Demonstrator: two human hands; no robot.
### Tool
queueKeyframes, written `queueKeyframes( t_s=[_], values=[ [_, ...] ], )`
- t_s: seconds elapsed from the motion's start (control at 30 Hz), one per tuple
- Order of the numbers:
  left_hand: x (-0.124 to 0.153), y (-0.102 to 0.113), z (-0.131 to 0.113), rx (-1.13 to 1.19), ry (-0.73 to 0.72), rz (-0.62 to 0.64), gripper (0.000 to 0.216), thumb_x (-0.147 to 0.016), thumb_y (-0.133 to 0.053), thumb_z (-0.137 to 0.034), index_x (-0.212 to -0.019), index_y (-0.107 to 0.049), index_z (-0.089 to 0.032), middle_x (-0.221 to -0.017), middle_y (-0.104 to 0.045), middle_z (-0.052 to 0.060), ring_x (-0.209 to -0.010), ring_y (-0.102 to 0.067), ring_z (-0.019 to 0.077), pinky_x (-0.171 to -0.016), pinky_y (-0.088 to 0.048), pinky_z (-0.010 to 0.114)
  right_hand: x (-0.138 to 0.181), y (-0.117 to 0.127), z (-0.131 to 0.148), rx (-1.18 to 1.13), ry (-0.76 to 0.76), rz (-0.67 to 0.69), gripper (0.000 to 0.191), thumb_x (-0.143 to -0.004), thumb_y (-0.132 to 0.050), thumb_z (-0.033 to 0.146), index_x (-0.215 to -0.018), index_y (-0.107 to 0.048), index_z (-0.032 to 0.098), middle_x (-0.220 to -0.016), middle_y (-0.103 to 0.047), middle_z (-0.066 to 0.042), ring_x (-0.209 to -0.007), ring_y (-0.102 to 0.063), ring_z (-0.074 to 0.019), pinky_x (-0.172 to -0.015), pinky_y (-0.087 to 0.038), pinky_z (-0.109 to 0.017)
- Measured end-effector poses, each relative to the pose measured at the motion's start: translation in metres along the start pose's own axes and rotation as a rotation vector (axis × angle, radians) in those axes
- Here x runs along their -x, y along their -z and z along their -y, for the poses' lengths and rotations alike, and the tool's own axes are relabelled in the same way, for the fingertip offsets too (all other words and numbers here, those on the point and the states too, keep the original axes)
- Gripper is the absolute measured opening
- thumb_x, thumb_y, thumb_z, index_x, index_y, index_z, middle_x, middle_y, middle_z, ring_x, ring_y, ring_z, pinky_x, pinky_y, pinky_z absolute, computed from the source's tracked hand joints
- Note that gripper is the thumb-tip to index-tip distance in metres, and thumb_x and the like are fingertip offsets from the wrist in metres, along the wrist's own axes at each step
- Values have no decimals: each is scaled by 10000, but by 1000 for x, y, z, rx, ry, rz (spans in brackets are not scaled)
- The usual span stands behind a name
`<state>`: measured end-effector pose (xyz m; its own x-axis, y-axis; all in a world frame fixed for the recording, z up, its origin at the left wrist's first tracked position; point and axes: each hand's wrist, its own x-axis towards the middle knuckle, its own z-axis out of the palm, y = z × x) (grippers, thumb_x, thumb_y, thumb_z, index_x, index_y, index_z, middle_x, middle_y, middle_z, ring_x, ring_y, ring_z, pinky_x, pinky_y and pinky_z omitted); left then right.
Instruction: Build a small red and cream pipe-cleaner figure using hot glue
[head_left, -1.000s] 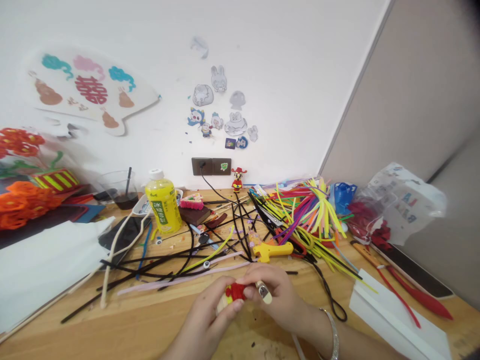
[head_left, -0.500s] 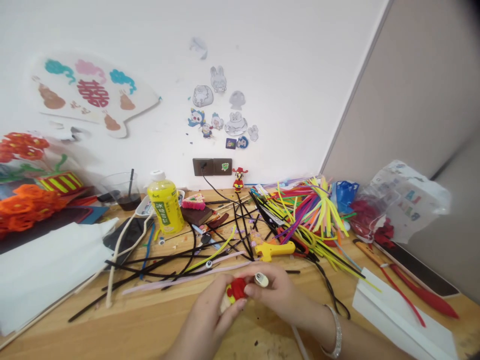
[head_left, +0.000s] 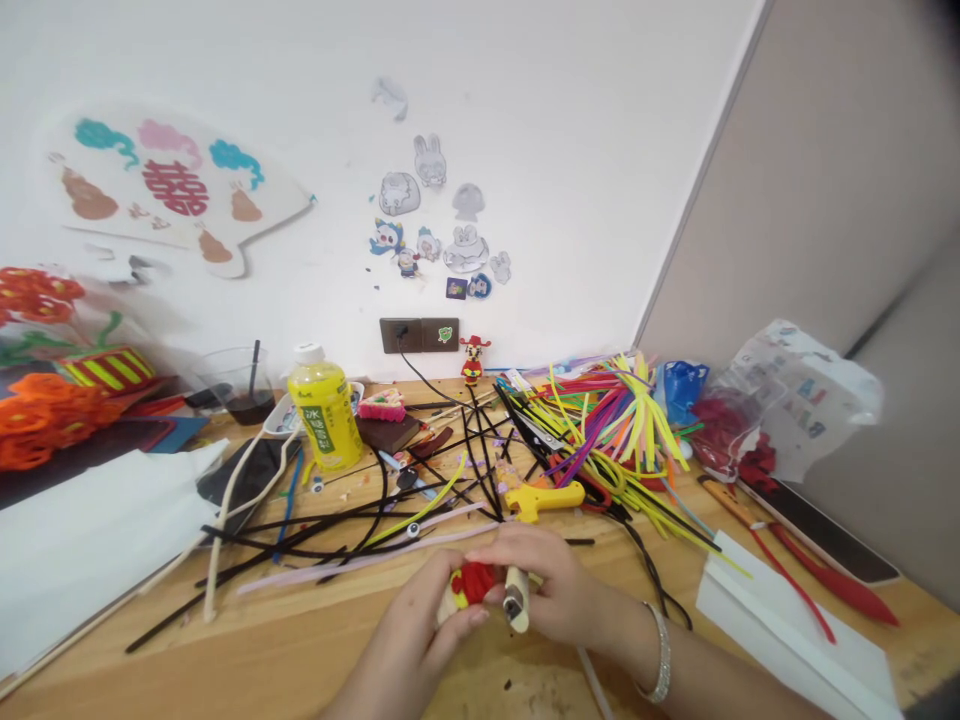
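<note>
My left hand (head_left: 409, 625) is closed around a small red and yellow fuzzy craft piece (head_left: 472, 583), with a cream part showing at its left. A cream lighter (head_left: 516, 602) with a metal top is gripped in my right hand (head_left: 551, 580), its metal end tilted down towards me. The right fingertips also touch the red side of the craft piece, and both hands meet just above the table's near part. Fingers hide much of the piece. A small red-hatted figure (head_left: 472, 362) stands upright at the wall.
Black pipe cleaners (head_left: 322, 530) lie scattered beyond my hands, with a yellow-handled tool (head_left: 544, 498) near them. A yellow drink bottle (head_left: 325, 410) stands left of centre. Colourful pipe cleaners (head_left: 600, 420) are heaped at the back right. White paper (head_left: 787, 620) lies at right.
The lighter has turned in my right hand, so its metal end now points down towards me. Both hands stay at the craft piece, and the camera view has shifted slightly.
</note>
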<state>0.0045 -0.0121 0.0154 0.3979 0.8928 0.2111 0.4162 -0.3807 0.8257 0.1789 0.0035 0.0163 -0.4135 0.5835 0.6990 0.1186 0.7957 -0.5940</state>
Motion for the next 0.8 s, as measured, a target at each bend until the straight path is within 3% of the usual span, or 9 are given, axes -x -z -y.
queueKeyframes(
  t_s=[0.8],
  values=[
    [6, -7, 3, 101, -3, 6, 134, -805, -488, -311, -842, -534, -191, -779, -628, 41, -731, -580, 202, -664, -436, 276, 4, -9, 4, 114, 116, -135, 221, -841, -515, 309, -1029, -569, 207, -653, -616, -20, -586, -556, -130, -564, -448, -231]
  ],
)
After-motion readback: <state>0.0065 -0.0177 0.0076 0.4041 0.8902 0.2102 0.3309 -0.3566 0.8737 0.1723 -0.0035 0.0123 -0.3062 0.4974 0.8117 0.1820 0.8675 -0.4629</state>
